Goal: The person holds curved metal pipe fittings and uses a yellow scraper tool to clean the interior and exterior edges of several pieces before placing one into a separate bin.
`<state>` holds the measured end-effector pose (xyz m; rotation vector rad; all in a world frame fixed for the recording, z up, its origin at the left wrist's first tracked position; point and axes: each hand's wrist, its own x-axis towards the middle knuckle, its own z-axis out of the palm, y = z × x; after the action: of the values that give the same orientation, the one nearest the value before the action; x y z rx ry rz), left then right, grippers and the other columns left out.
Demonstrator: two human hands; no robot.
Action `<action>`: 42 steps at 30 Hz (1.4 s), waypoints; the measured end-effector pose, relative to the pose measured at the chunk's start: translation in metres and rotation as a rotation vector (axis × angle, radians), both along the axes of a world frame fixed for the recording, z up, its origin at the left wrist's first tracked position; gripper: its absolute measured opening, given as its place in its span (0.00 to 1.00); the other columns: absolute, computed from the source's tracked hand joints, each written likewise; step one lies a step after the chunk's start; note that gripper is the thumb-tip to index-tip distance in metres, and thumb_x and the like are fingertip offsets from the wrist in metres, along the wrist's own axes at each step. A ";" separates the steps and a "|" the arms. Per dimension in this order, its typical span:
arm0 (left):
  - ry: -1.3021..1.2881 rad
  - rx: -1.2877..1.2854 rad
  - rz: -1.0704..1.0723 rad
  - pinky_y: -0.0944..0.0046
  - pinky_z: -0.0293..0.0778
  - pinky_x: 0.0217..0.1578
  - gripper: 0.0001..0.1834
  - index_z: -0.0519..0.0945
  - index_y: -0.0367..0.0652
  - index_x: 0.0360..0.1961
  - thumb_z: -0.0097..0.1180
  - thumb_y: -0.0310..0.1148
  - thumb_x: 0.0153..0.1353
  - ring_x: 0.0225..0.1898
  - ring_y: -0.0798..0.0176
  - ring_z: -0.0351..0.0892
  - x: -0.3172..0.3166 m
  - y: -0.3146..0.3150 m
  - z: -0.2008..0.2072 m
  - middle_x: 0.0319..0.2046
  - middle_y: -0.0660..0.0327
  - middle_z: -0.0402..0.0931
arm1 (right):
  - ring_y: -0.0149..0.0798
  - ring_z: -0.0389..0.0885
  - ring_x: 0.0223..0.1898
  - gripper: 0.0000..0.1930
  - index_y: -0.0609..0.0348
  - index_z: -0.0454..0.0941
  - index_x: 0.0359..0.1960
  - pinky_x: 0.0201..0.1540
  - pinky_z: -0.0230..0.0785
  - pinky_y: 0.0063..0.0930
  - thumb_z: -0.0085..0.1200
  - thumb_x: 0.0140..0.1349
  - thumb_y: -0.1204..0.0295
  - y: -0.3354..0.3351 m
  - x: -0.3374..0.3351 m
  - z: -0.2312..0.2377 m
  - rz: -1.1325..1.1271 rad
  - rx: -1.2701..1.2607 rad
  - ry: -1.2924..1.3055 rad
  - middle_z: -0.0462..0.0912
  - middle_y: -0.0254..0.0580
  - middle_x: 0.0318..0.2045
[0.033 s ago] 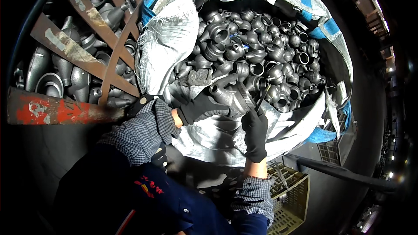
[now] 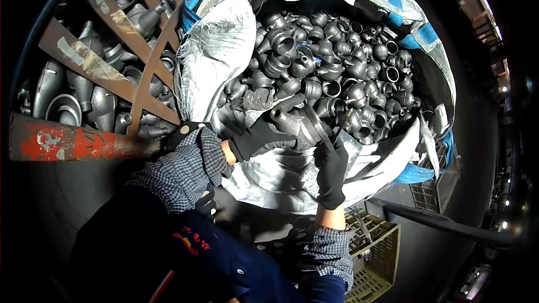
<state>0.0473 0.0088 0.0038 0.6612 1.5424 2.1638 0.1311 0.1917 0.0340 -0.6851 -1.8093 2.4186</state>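
Note:
A grey metal casting (image 2: 300, 126), with a narrow neck at one end and a wide ridged rim at the other, lies tilted in my gloved left hand (image 2: 261, 140). The fingers of that hand are wrapped round its neck and underside. At the ridged rim is my gloved right hand (image 2: 331, 171), its fingers closed. A thin, flat strip-like tool (image 2: 341, 122) sticks up from them beside the rim; its exact kind is unclear. Below the casting a crumpled white woven bag (image 2: 219, 50) folds outward, and its opening holds many similar castings (image 2: 331, 70).
Left of the bag, a brown metal slatted crate (image 2: 106, 73) with a red-painted bar (image 2: 84, 145) holds larger castings. A yellowish plastic crate (image 2: 384, 247) stands by my right forearm. A dark bar (image 2: 443, 224) crosses at the lower right. Blue straps (image 2: 418, 174) hang along the bag's edge.
My right hand and the thin tool have shifted slightly to the right along the casting's rim. The left hand and the casting hold nearly the same place.

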 end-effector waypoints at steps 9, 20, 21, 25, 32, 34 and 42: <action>0.105 -0.083 0.159 0.65 0.69 0.53 0.38 0.69 0.36 0.60 0.72 0.33 0.48 0.52 0.68 0.70 -0.006 0.002 -0.026 0.54 0.59 0.72 | 0.18 0.58 0.18 0.19 0.63 0.75 0.55 0.20 0.48 0.15 0.56 0.62 0.75 -0.006 0.003 0.027 0.010 0.080 0.110 0.68 0.23 0.23; 0.207 -0.111 0.055 0.63 0.60 0.64 0.46 0.61 0.39 0.67 0.71 0.30 0.47 0.65 0.62 0.62 -0.002 0.004 0.006 0.66 0.57 0.62 | 0.18 0.59 0.18 0.18 0.64 0.77 0.53 0.20 0.48 0.15 0.57 0.61 0.73 -0.002 0.002 0.029 0.081 0.006 0.043 0.69 0.22 0.20; 0.226 -0.116 0.058 0.62 0.60 0.65 0.47 0.60 0.40 0.68 0.71 0.30 0.47 0.65 0.62 0.61 0.000 0.003 0.011 0.66 0.57 0.61 | 0.18 0.60 0.18 0.18 0.64 0.77 0.53 0.20 0.48 0.15 0.57 0.61 0.73 -0.001 0.002 0.029 0.107 -0.014 0.028 0.69 0.22 0.20; 0.180 0.017 -0.029 0.55 0.57 0.67 0.50 0.53 0.39 0.70 0.69 0.34 0.50 0.68 0.58 0.58 0.008 0.006 0.014 0.70 0.56 0.54 | 0.17 0.64 0.20 0.18 0.66 0.77 0.51 0.22 0.51 0.14 0.56 0.58 0.77 0.001 0.002 0.030 0.193 0.057 -0.008 0.75 0.24 0.24; 0.436 -0.156 -0.332 0.51 0.44 0.71 0.49 0.53 0.43 0.71 0.66 0.46 0.54 0.72 0.54 0.48 -0.015 -0.009 0.036 0.71 0.53 0.50 | 0.16 0.64 0.20 0.15 0.66 0.78 0.44 0.23 0.52 0.12 0.52 0.52 0.83 0.018 0.016 0.024 0.121 0.178 0.130 0.79 0.26 0.26; 0.016 0.068 -0.355 0.53 0.58 0.68 0.40 0.59 0.43 0.68 0.63 0.25 0.55 0.67 0.57 0.61 -0.023 -0.014 0.030 0.67 0.54 0.59 | 0.16 0.62 0.19 0.14 0.66 0.79 0.41 0.21 0.49 0.13 0.51 0.50 0.83 0.019 0.018 0.029 0.033 0.127 0.184 0.77 0.25 0.24; -1.062 0.474 -0.362 0.56 0.74 0.53 0.29 0.71 0.39 0.58 0.45 0.53 0.69 0.50 0.60 0.77 0.006 0.024 -0.004 0.52 0.56 0.76 | 0.19 0.70 0.25 0.17 0.67 0.77 0.44 0.26 0.60 0.14 0.52 0.50 0.86 -0.002 0.019 0.045 0.161 0.173 0.209 0.83 0.34 0.31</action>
<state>0.0531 0.0326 -0.0003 -0.1291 0.3366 2.0194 0.1503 0.1895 0.0786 -0.2708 -2.0211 2.2853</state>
